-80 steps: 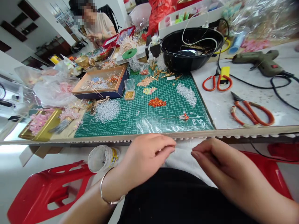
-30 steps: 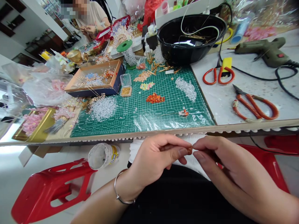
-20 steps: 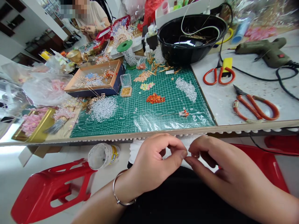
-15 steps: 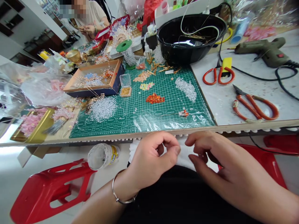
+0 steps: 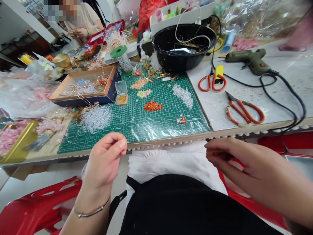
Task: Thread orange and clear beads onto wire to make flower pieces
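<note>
Both hands are held over my lap, just below the table's front edge. My left hand (image 5: 107, 158) is pinched shut at the left, thumb against forefinger. At the right, my right hand (image 5: 227, 156) has its fingers curled and pinched too. A thin wire (image 5: 146, 144) runs taut between the two pinches, along the table edge. On the table right above lies a green cutting mat (image 5: 146, 119) with a heap of clear beads (image 5: 96, 117), a small pile of orange-red beads (image 5: 153, 106) and a strip of clear beads (image 5: 183, 94).
Red scissors (image 5: 211, 83), red snips (image 5: 244, 111) and a glue gun (image 5: 249, 60) with its black cord lie right of the mat. A black bowl (image 5: 183, 45) and a brown tray (image 5: 83, 85) stand behind. Another person (image 5: 78, 23) sits far left. A red stool (image 5: 31, 209) is beside my left knee.
My hands were pinched together at the middle of my lap; they have drawn apart, the left far to the left, with the wire stretched between. The view has shifted right.
</note>
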Motion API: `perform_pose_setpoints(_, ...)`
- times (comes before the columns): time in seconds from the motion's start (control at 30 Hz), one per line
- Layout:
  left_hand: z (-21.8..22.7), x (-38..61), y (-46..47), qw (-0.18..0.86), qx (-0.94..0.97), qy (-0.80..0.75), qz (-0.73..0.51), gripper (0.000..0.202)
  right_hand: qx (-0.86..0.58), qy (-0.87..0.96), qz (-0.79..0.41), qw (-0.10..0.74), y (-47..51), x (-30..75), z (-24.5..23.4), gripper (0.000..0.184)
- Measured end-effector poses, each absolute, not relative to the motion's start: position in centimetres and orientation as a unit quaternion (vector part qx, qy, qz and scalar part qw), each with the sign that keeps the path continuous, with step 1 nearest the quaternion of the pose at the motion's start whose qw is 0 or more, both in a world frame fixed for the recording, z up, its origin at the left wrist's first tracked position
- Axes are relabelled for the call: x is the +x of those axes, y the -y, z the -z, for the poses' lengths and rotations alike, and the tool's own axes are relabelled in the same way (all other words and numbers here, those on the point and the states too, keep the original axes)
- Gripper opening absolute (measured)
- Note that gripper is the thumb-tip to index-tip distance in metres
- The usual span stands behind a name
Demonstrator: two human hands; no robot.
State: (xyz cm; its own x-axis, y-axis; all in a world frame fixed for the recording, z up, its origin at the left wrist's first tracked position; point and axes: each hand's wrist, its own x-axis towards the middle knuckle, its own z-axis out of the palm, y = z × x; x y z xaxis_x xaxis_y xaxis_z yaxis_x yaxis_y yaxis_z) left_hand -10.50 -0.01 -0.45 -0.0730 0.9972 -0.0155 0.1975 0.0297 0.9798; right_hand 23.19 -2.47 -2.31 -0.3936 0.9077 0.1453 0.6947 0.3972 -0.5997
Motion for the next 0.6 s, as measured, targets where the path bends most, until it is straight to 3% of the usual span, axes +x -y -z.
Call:
perform_pose_setpoints(0.13,-1.4,-7.9,1.9,0.41,0.661,-0.532,-0.335,0.016,-0.459,0.849,-0.17,0.2,3.2,22.5,2.3,0.038)
perform_pose_setpoints(0.2,-1.8,-5.8,2.5,0.391,0.742,-0.468,-0.278,0.014,-0.434,0.853,-0.199,0.21,3.5,21.1,2.1,0.048)
perform_pose_setpoints(0.27,-1.7,-4.0,2.7,0.359,0.777,-0.433,-0.283,0.011,-0.413,0.835,-0.281,0.231,3.7,19.2,2.0,0.043)
perform_pose_setpoints(0.4,-1.2,-3.5,2.1,0.335,0.773,-0.444,-0.306,0.011,-0.439,0.77,-0.388,0.254,3.3,16.6,2.8,0.013)
perform_pose_setpoints(0.5,-0.5,-5.3,0.7,0.358,0.773,-0.438,-0.287,0.005,-0.453,0.759,-0.378,0.276,2.8,16.5,3.7,0.021)
perform_pose_setpoints(0.6,1.0,-8.2,-2.0,0.258,0.768,-0.513,-0.285,0.013,-0.467,0.754,-0.352,0.299,2.6,16.8,4.4,0.019)
